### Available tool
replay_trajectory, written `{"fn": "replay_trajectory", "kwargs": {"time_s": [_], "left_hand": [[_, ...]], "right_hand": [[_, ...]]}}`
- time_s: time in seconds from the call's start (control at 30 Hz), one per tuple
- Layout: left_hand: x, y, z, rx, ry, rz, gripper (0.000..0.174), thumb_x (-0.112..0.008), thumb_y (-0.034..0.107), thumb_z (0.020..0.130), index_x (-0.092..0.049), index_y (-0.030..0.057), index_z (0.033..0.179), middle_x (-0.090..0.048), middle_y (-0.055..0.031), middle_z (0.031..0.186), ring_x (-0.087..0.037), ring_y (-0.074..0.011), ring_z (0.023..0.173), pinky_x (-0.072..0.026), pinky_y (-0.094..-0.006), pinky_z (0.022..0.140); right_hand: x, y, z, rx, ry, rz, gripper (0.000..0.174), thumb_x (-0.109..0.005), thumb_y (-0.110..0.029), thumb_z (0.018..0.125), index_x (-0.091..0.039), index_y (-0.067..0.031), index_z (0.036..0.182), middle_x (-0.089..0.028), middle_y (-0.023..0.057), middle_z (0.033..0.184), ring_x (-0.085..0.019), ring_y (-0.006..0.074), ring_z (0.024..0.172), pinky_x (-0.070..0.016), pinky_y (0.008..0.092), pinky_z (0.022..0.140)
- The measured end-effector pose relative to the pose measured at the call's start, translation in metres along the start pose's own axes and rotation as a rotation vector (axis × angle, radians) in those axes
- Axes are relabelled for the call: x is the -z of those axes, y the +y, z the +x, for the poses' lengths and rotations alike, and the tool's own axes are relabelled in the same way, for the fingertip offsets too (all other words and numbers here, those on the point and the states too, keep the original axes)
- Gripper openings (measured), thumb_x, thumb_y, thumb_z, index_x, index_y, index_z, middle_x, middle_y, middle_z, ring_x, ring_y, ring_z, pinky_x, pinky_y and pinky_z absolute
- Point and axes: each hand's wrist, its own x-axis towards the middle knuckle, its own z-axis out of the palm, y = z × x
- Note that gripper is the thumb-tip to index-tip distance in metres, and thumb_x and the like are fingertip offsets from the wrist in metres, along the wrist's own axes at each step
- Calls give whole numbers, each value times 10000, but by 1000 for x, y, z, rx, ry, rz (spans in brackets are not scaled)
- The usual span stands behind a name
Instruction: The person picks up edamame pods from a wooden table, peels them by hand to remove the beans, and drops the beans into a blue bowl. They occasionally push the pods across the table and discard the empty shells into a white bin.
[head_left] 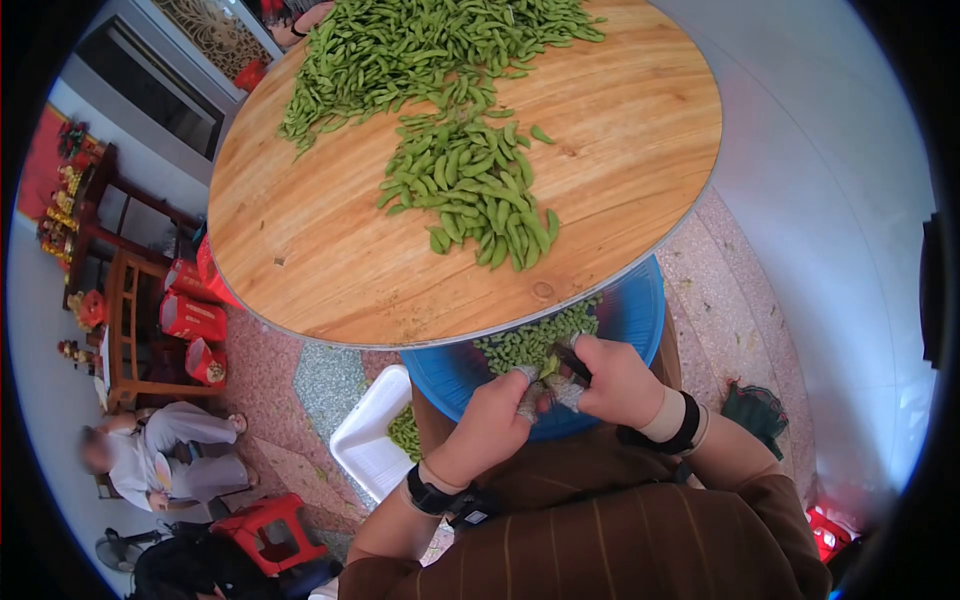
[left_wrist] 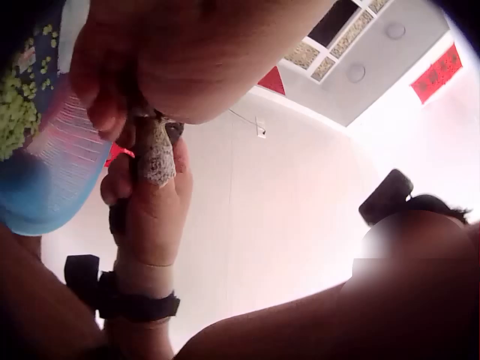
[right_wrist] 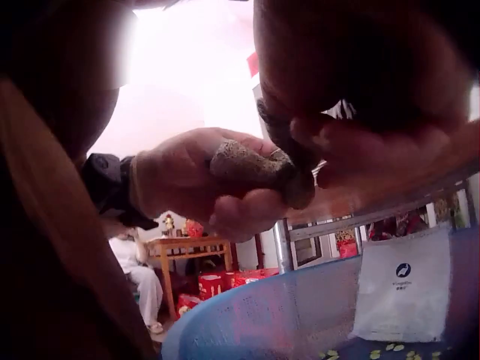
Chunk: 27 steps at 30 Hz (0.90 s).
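Observation:
My left hand (head_left: 490, 415) and right hand (head_left: 622, 382) meet above a blue plastic basin (head_left: 428, 385), fingertips pinched together. A green edamame pod (head_left: 549, 367) shows between them. Greyish wraps cover the thumbs; the left thumb's wrap (right_wrist: 244, 163) shows well in the right wrist view, the right thumb's wrap (left_wrist: 157, 161) in the left wrist view. Something dark (head_left: 572, 362) lies along my right fingers; I cannot tell what it is. Shelled green beans (head_left: 525, 343) lie in the basin below the hands. The curled fingers hide most of the pod.
A round wooden table (head_left: 620, 130) overhangs the basin, with a small pile of pods (head_left: 475, 190) and a larger heap (head_left: 400, 60) farther back. A white foam box (head_left: 355, 440) holding green pieces stands left. A seated person (head_left: 165, 455) and red stool (head_left: 265, 530) are farther left.

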Motion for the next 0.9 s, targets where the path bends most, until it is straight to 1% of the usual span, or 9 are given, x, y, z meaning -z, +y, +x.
{"fn": "replay_trajectory", "kwargs": {"time_s": [0.03,0.27,0.37,0.43,0.47,0.57,0.63,0.77,0.9], "left_hand": [[-1,0,1,-126,53,367,260,-515,-24,766,-559,2,1021,-625,-173,852,-607,-341,774,-494,-399,701],[7,-9,-27,-70,154,546,215,-556,29,726,-553,-12,937,-599,-202,812,-600,-386,791,-494,-449,690],[28,-20,-61,42,206,573,219,-551,35,748,-555,-12,963,-612,-199,851,-604,-380,809,-497,-452,692],[44,-21,-85,392,171,705,234,-562,62,773,-555,-26,990,-619,-207,878,-608,-383,825,-499,-453,689],[45,-29,-96,389,165,714,234,-562,62,773,-555,-26,990,-619,-207,878,-608,-383,825,-499,-453,689],[47,-47,-110,511,423,911,232,-598,81,764,-566,-34,963,-612,-223,867,-600,-401,825,-493,-462,696],[50,-44,-106,371,480,821,446,-669,125,780,-534,-24,1178,-623,-205,890,-627,-339,756,-497,-440,704],[48,-7,-66,65,368,412,329,-604,108,850,-571,-15,1153,-652,-200,942,-660,-274,814,-516,-339,719],[27,22,-10,-147,425,-42,228,-570,60,842,-605,17,1063,-650,-175,910,-640,-323,819,-503,-350,707]], "right_hand": [[0,-2,1,20,8,-176,261,-670,-143,699,-540,-13,884,-578,135,741,-599,308,667,-483,402,596],[4,4,2,-62,-243,-432,213,-666,-160,707,-530,-29,806,-589,165,707,-602,373,710,-481,448,595],[20,-6,15,-29,-104,-219,187,-655,-152,734,-526,-24,776,-575,185,682,-591,386,700,-474,461,592],[34,-19,36,30,218,-198,198,-651,-145,751,-510,-17,804,-583,194,697,-585,397,685,-464,478,591],[35,-20,48,26,227,-194,198,-651,-145,751,-510,-17,804,-583,194,697,-585,397,685,-464,478,591],[36,-17,81,4,408,-224,210,-647,-114,748,-493,-8,842,-586,189,703,-576,409,677,-457,479,597],[30,-8,97,-134,353,-236,232,-646,-89,736,-482,-1,875,-585,184,722,-577,406,704,-452,475,611],[30,-25,88,-135,381,-92,230,-648,-73,720,-486,1,866,-577,189,733,-581,401,724,-456,464,611],[22,-46,51,25,325,-201,235,-663,-84,715,-495,-7,861,-571,186,744,-592,384,722,-470,440,609]]}}
